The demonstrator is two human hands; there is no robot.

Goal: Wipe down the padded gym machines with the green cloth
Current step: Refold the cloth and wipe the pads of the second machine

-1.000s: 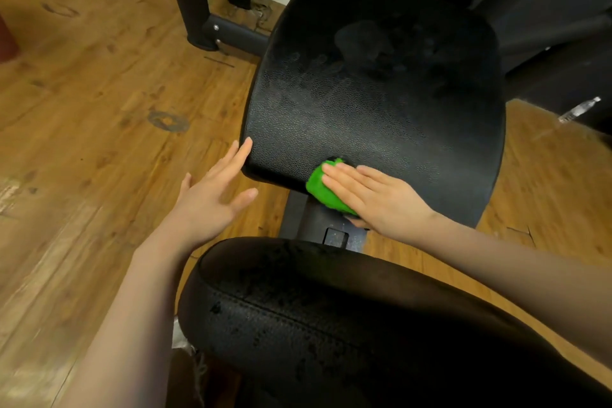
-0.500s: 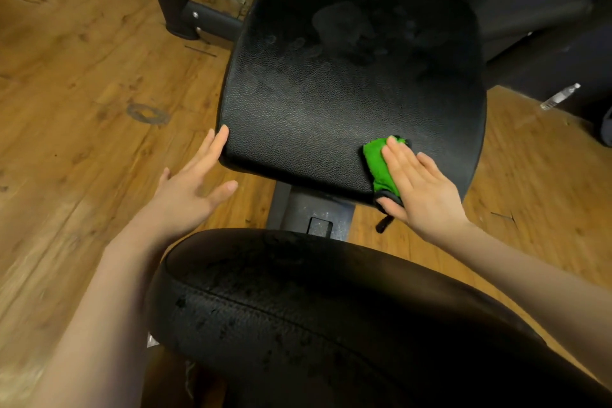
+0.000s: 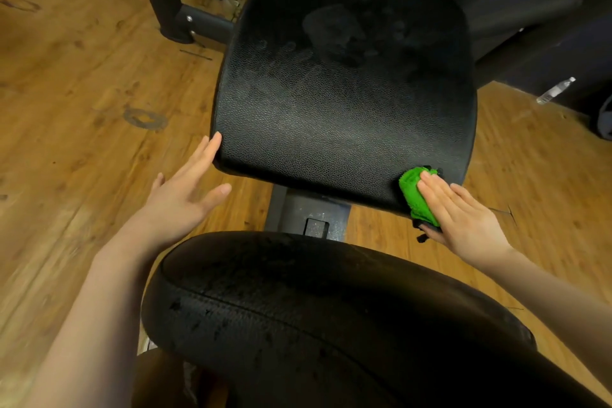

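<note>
Mid-wipe: right hand (image 3: 463, 215) presses green cloth (image 3: 414, 194) flat-fingered on seat pad (image 3: 344, 103) near-right corner, left hand (image 3: 178, 199) grip apart touching left edge; next, probably sweep upward over remaining smudges.

Black padded seat (image 3: 344, 103) with green cloth (image 3: 415, 197) at its near right edge, over wooden floor (image 3: 82, 83).

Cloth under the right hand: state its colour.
Bright green fuzzy cloth, clearest in the head view, against the black padded seat.
</note>
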